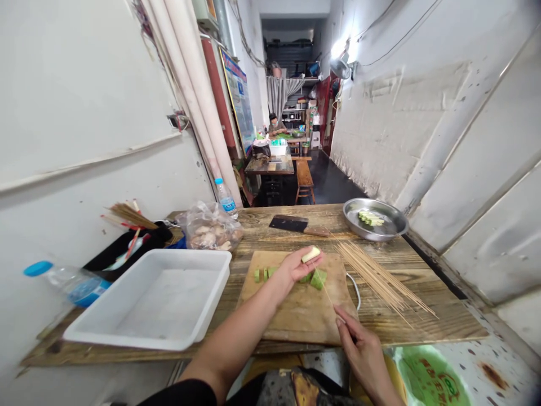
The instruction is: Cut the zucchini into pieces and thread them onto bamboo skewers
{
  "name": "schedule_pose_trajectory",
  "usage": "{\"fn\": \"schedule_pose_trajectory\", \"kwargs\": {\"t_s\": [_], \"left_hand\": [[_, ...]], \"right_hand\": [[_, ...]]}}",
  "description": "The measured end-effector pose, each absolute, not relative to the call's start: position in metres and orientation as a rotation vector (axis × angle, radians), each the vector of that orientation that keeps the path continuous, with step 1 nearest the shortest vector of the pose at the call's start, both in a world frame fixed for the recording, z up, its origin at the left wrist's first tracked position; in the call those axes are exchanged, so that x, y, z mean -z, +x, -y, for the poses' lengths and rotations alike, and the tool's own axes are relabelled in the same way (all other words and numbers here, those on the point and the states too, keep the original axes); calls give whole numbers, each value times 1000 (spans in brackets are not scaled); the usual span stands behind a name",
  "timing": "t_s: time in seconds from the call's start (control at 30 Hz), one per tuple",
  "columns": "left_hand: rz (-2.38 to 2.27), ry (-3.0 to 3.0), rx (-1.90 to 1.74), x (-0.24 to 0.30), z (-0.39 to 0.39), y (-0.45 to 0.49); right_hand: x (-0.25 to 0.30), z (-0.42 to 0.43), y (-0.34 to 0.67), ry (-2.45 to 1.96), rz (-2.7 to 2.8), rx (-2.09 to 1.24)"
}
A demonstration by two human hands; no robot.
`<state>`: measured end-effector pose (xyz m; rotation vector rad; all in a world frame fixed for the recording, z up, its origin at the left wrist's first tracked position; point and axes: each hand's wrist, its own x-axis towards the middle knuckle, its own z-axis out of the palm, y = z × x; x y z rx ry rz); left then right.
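Note:
My left hand (296,265) is over the cutting board (291,321), its fingers holding a pale green-white vegetable piece (311,255). In my right hand (360,344), at the board's lower right edge, a thin bamboo skewer (325,288) is pinched between thumb and fingers. Its far end meets the vegetable piece; whether it has gone in I cannot tell. Several green cut vegetable chunks (318,279) lie on the board, partly hidden behind my left hand and forearm. A bundle of bamboo skewers (380,276) is spread on the table to the right of the board.
Beyond the board lies a cleaver (289,223). A metal bowl (395,225) with cut vegetable pieces stands back right. To the left are a white plastic tray (169,299), a bag of brownish food (213,231) and water bottles (226,198). A person (276,125) sits far back.

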<state>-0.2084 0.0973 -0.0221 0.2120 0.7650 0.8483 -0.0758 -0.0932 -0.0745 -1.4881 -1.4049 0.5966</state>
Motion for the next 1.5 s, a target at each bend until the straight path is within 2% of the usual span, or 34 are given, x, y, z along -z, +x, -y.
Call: {"fn": "schedule_pose_trajectory", "kwargs": {"t_s": [1.13, 1.5], "left_hand": [[-824, 425, -824, 10, -91, -192], [-809, 522, -775, 12, -70, -173]], "right_hand": [[67, 91, -80, -1523, 1306, -606], [61, 74, -83, -1565, 1279, -494]]}}
